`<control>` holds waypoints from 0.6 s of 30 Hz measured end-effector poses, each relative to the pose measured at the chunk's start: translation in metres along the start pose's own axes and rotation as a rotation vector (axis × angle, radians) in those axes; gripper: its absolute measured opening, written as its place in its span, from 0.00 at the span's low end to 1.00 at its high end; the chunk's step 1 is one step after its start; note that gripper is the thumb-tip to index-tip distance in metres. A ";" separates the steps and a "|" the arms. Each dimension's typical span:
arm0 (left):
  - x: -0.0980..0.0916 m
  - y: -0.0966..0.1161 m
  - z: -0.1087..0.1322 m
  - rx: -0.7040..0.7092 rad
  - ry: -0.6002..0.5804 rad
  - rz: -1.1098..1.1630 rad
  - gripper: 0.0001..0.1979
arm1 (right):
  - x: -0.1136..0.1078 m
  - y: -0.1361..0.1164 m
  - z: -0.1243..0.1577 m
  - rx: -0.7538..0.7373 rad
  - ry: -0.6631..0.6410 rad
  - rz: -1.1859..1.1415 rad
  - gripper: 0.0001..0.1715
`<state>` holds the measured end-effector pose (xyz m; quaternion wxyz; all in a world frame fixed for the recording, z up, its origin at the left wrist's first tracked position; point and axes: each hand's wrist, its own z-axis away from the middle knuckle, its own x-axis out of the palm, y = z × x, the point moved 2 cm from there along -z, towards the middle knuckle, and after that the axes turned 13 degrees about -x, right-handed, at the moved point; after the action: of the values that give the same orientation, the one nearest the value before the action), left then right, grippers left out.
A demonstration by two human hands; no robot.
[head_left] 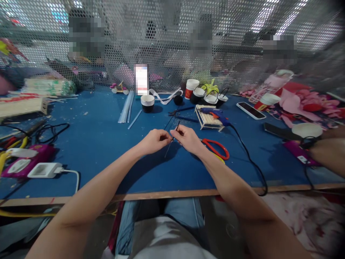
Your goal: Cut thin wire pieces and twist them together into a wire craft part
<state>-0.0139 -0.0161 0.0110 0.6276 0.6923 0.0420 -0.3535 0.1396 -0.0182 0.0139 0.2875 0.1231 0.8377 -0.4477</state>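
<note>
Over the middle of the blue table, my left hand (156,141) is closed in a pinch on a thin wire (168,149), which slants down below the fingertips. My right hand (188,138) pinches a thin black strip (178,125) that sticks up past its fingers. The fingertips of both hands nearly meet, and the join between wire and strip is too small to make out. Beside my right wrist lie scissors with red handles (219,147). Beyond my hands are dark-handled pliers (183,109) and a blue glue gun (215,114) resting on a small stick rack (207,121).
Clear glue sticks (126,108) and a black-and-white cup (147,104) stand beyond my left hand. Several cups, a white phone (251,110) and pink pieces lie right. A purple power strip (43,154) is left. The glue gun's cord (250,158) runs over the front edge. Another person's arm (330,154) reaches in.
</note>
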 end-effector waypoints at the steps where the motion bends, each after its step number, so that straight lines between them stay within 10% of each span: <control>1: 0.000 0.001 0.001 0.008 0.035 -0.057 0.07 | 0.000 0.001 0.000 -0.007 0.002 0.022 0.18; 12: 0.007 0.004 0.004 -0.017 0.176 -0.097 0.07 | -0.001 0.000 0.001 -0.005 0.073 0.107 0.21; 18: 0.008 0.002 0.001 -0.090 0.024 0.180 0.09 | 0.001 0.001 0.001 0.058 -0.032 -0.257 0.19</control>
<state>-0.0074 -0.0204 0.0080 0.6869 0.6685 0.0032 -0.2851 0.1403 -0.0185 0.0119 0.2374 0.0158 0.8285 -0.5069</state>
